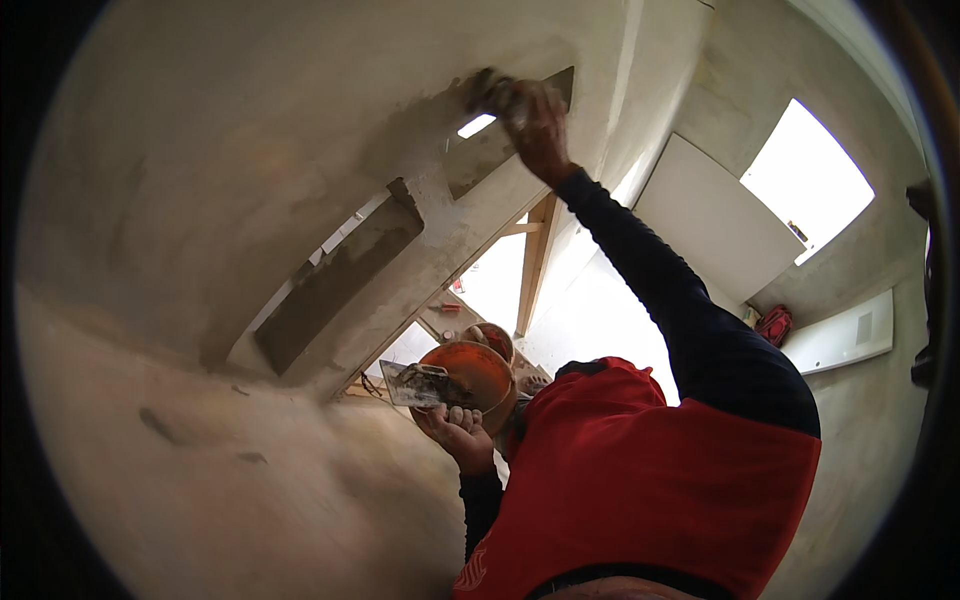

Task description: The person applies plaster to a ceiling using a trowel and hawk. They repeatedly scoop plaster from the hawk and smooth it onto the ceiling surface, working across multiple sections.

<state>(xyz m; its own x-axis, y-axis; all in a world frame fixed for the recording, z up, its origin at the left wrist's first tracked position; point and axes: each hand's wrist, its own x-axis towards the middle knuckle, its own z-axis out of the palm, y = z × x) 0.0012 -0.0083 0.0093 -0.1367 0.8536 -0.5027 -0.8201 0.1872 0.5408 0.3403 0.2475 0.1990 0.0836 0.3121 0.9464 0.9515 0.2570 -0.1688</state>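
High up, my right hand (538, 130) reaches to the edge of a recessed slot (485, 160) in the plastered wall. Its fingers are closed around a dark object (488, 92), too blurred to identify, against the wall. A darker, damp-looking patch spreads around it. Lower down, my left hand (462, 432) has its fingers curled at the edge of a plastering trowel (405, 385), whose blade is smeared grey. Just beside that hand is an orange bucket (485, 375), partly covered by the trowel.
A second, longer slot (340, 285) opens in the wall. Behind the orange bucket stands another reddish bucket (490, 338). A wooden post (535, 265) rises by a bright opening. At right are a pale board (715, 220), a bright window (815, 175) and a red bag (773, 325).
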